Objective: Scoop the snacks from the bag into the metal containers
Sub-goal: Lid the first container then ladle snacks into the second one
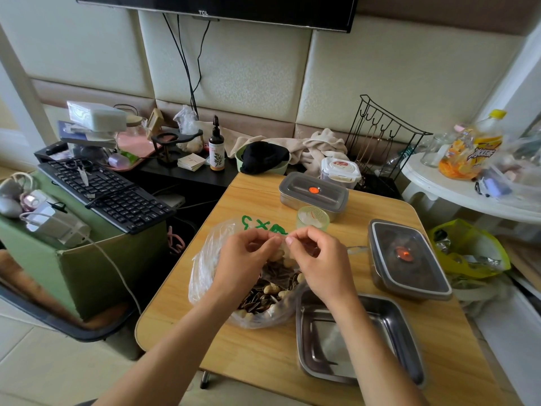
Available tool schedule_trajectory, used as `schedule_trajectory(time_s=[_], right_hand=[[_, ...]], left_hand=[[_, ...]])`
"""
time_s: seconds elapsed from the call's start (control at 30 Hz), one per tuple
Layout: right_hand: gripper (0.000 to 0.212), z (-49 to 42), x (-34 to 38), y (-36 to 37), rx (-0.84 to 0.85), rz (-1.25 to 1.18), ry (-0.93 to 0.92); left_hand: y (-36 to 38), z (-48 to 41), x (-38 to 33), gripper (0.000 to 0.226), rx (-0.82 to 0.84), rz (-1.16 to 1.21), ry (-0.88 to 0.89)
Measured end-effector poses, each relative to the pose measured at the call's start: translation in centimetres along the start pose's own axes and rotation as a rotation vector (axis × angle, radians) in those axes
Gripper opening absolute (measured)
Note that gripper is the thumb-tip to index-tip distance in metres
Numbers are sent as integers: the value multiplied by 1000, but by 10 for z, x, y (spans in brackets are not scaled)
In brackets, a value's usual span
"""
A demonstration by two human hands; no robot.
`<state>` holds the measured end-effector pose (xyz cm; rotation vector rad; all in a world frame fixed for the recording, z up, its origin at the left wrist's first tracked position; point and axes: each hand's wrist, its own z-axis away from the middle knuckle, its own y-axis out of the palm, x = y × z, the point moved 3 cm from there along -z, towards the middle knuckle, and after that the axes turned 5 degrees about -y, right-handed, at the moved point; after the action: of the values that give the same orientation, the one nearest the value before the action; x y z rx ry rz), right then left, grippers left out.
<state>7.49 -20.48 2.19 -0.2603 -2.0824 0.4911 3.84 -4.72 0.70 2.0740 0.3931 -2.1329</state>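
Bag: thin clear plastic bag (pixel 205 276) sits on the bench (pixel 187 323), mouth up, just left of the open metal container (pixel 389 326).
Contents: sunflower seeds and peanuts (pixel 272 285), loose; likely light and prone to scatter.
Left hand (pixel 246 256): fingers curled, pinching the bag's rim film.
Right hand (pixel 316 259): likewise pinching the rim, close beside.
Handling: film looks limp and slippery; best held at the rim and spread wide, with the base left resting.
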Motion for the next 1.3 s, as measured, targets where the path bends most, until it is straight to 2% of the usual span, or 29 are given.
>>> schedule_trajectory(time_s=[0.23,0.77,0.87,0.97,1.3], right_hand=[[8,-1,3,-1,-70,98,-163],[8,1,4,6,-36,60,-134],[2,0,3,6,2,7,-88],[5,1,0,7,52,-5,-35],[7,2,1,3,29,2,2]], left_hand=[[-1,0,-1,12,-2,4,13],[0,0,-1,13,6,45,-12],[-1,0,-1,13,5,74,-18],[-3,0,-1,14,-4,81,-23],[-4,-1,-2,11,44,59,-11]])
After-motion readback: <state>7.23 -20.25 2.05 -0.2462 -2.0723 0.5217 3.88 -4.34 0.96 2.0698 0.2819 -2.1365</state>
